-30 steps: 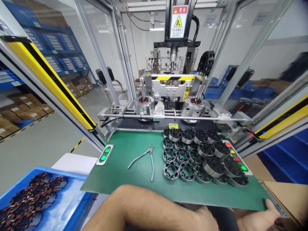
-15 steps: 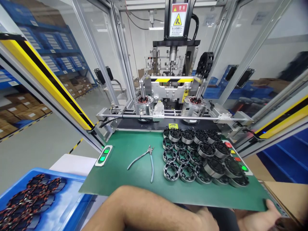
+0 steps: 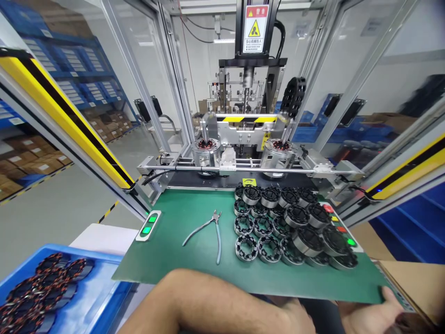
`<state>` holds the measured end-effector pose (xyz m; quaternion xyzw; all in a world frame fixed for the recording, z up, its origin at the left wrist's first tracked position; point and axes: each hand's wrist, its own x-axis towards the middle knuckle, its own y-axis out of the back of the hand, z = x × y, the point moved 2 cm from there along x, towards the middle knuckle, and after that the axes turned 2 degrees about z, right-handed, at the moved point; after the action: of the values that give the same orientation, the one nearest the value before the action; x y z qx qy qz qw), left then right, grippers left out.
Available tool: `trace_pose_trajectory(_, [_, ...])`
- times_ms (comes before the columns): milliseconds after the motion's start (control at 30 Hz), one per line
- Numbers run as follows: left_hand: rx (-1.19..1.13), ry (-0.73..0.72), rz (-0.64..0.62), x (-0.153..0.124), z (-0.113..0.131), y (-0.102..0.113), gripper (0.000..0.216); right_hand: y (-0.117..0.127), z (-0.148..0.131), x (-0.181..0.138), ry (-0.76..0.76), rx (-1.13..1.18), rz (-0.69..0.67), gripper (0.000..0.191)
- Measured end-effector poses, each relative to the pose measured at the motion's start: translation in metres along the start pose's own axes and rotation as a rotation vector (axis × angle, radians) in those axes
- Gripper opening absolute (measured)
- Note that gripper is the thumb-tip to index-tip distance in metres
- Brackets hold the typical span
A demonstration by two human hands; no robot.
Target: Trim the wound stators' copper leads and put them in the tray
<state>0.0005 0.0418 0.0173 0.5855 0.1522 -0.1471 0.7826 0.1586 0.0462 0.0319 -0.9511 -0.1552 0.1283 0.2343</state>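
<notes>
My left forearm lies across the bottom of the view, and my left hand (image 3: 297,317) sits below the front edge of the green mat (image 3: 194,260) with its fingers hidden. My right hand (image 3: 373,315) is at the mat's front right corner, thumb against the edge, the rest out of sight. Nearest to both hands, on the right half of the mat, are several ring-shaped metal parts (image 3: 246,247) and round black-topped motor housings (image 3: 308,240). Blue-handled cutting pliers (image 3: 212,229) lie mid-mat.
A press machine with two fixtures holding copper-wound stators (image 3: 206,149) (image 3: 280,150) stands behind the mat, under a warning sign (image 3: 255,22). A blue tray (image 3: 100,287) of wound stators sits low left. Green buttons (image 3: 149,223) and coloured buttons (image 3: 342,229) flank the mat. A cardboard box (image 3: 417,283) is at right.
Both hands stay where they were. The view has drifted slightly, so everything sits a little further left in the picture.
</notes>
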Motion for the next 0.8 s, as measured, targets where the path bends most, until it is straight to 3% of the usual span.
trace_pose_trajectory(233, [-0.048, 0.042, 0.045, 0.007, -0.002, -0.004, 0.029, -0.008, -0.005, -0.009, 0.073, -0.060, -0.014, 0.043])
trace_pose_trajectory(533, [0.029, -0.005, -0.091, 0.002, 0.002, 0.004, 0.051, 0.001, 0.001, 0.000, 0.062, -0.048, -0.048, 0.045])
trace_pose_trajectory(800, [0.023, 0.018, -0.020, 0.006, 0.001, -0.002, 0.041, 0.002, 0.002, 0.006, 0.062, -0.050, 0.000, 0.050])
